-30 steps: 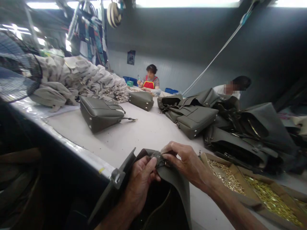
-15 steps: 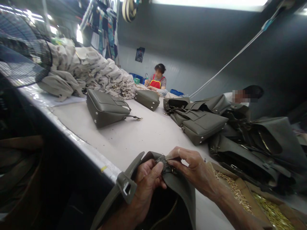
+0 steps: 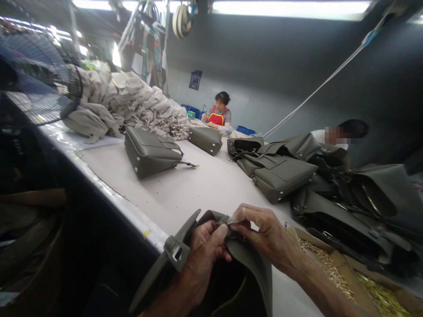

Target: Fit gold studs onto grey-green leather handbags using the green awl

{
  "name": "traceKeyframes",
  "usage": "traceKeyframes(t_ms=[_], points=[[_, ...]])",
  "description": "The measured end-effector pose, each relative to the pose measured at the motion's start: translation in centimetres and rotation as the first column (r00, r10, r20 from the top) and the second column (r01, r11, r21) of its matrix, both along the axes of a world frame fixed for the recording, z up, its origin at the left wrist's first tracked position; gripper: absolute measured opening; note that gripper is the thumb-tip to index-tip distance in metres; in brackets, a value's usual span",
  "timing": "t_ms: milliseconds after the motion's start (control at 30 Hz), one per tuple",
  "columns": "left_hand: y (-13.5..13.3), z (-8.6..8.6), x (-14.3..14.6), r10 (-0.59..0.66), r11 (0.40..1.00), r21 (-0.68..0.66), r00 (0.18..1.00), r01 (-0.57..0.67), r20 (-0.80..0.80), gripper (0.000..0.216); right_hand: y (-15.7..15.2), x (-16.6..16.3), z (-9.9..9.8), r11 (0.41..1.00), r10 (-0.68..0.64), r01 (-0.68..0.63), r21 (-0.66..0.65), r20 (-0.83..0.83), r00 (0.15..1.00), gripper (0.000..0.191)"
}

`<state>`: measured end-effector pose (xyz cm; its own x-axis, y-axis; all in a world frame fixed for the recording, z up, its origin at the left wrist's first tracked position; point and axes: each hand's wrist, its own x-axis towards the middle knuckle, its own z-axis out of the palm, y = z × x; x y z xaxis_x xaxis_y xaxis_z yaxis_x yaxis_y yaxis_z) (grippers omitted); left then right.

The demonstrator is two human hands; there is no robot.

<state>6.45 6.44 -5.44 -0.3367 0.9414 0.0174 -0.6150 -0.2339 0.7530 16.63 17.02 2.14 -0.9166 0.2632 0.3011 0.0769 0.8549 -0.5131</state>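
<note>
An olive-green handbag (image 3: 251, 264) stands open at the table's near edge, its dark inside and zip showing. My left hand (image 3: 203, 255) is closed on the bag's top rim from the left, thumb pressed on the edge. My right hand (image 3: 264, 233) pinches the same rim from the right, fingers curled over a small fitting that I cannot make out. A strap with a buckle (image 3: 176, 253) hangs off the bag to the left.
A cardboard tray of small gold metal parts (image 3: 333, 273) lies at my right. Finished olive bags (image 3: 150, 152) (image 3: 284, 176) lie across the pale table (image 3: 198, 185). A heap of beige cloth covers (image 3: 132, 105) sits far left beside a fan (image 3: 36, 79). Two people work at the far side.
Both hands stay on the bag's rim, fingers shifting slightly. My view has swung a little, so the bags and fan sit further right and lower in the frame.
</note>
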Motion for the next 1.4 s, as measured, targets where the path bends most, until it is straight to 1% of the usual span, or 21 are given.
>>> traceKeyframes(t_ms=[100, 133, 200, 267, 367, 433, 500, 567, 667, 833, 900, 967, 1067, 1167, 1267, 1333, 1400], points=[[0.0, -0.2, -0.1, -0.006, 1.0, 0.024, 1.0, 0.006, -0.023, 0.029, 0.2, 0.0, -0.4, 0.994, -0.047, 0.045, -0.095, -0.02, 0.999, 0.004], [0.0, -0.2, -0.1, -0.008, 0.999, 0.035, 0.999, 0.009, -0.032, 0.028, 0.3, 0.0, -0.5, 0.993, -0.048, 0.044, -0.111, -0.032, 0.998, 0.003], [0.0, -0.2, -0.1, -0.01, 0.999, 0.051, 0.999, 0.012, -0.046, 0.026, 0.4, 0.1, -0.6, 0.991, -0.029, 0.022, -0.13, -0.053, 0.998, 0.004], [0.0, -0.2, 0.0, -0.007, 0.999, 0.047, 0.998, 0.01, -0.057, 0.027, 0.3, 0.1, -0.8, 0.987, -0.027, 0.016, -0.161, -0.067, 0.997, 0.011], [0.0, -0.2, 0.2, 0.009, 0.999, 0.033, 0.998, -0.007, -0.065, 0.028, -0.1, 0.0, -1.4, 0.963, -0.13, 0.103, -0.247, -0.099, 0.986, 0.017], [0.0, -0.2, 0.3, 0.027, 0.999, 0.027, 0.997, -0.026, -0.065, 0.029, -0.4, 0.0, -1.9, 0.931, -0.227, 0.183, -0.315, -0.11, 0.968, 0.019], [0.0, -0.2, 0.4, 0.045, 0.999, 0.012, 0.995, -0.044, -0.084, 0.029, -0.8, -0.1, -2.2, 0.901, -0.29, 0.235, -0.365, -0.103, 0.951, 0.021], [-0.1, -0.1, 0.5, 0.052, 0.999, -0.001, 0.993, -0.052, -0.11, 0.03, -1.1, -0.1, -2.4, 0.896, -0.3, 0.241, -0.374, -0.108, 0.948, 0.017], [-0.1, 0.1, 0.6, 0.048, 0.999, -0.009, 0.992, -0.049, -0.121, 0.03, -1.3, -0.1, -2.4, 0.907, -0.275, 0.2, -0.37, -0.16, 0.948, 0.015], [-0.1, 0.1, 0.7, 0.063, 0.998, -0.015, 0.992, -0.065, -0.111, 0.028, -1.2, 0.0, -2.8, 0.867, -0.331, 0.229, -0.444, -0.169, 0.928, 0.027], [-0.1, 0.0, 0.8, 0.059, 0.998, -0.021, 0.993, -0.061, -0.106, 0.028, -0.8, 0.2, -3.0, 0.871, -0.317, 0.217, -0.44, -0.168, 0.934, 0.028], [-0.2, -0.1, 0.8, 0.053, 0.998, -0.024, 0.993, -0.056, -0.103, 0.029, -0.3, 0.6, -2.9, 0.892, -0.242, 0.159, -0.423, -0.149, 0.959, 0.027], [-0.2, -0.1, 0.7, 0.047, 0.998, -0.024, 0.993, -0.05, -0.105, 0.029, 0.5, 1.2, -2.5, 0.913, -0.12, 0.064, -0.403, -0.115, 0.986, 0.019], [-0.2, -0.1, 0.7, 0.031, 0.999, -0.008, 0.995, -0.032, -0.096, 0.028, 1.0, 1.4, -2.1, 0.926, -0.062, 0.011, -0.376, -0.124, 0.99, 0.014], [-0.1, -0.2, 0.7, 0.016, 1.0, 0.005, 0.997, -0.015, -0.08, 0.028, 1.1, 1.3, -2.1, 0.945, -0.039, -0.008, -0.326, -0.136, 0.99, 0.014], [0.0, -0.2, 0.7, 0.012, 1.0, 0.003, 0.997, -0.012, -0.078, 0.027, 1.0, 1.2, -2.2, 0.951, -0.059, 0.009, -0.31, -0.152, 0.987, 0.015], [0.0, -0.1, 0.7, 0.017, 1.0, 0.002, 0.997, -0.017, -0.077, 0.028, 0.8, 1.0, -2.3, 0.947, -0.092, 0.035, -0.321, -0.164, 0.982, 0.019]])
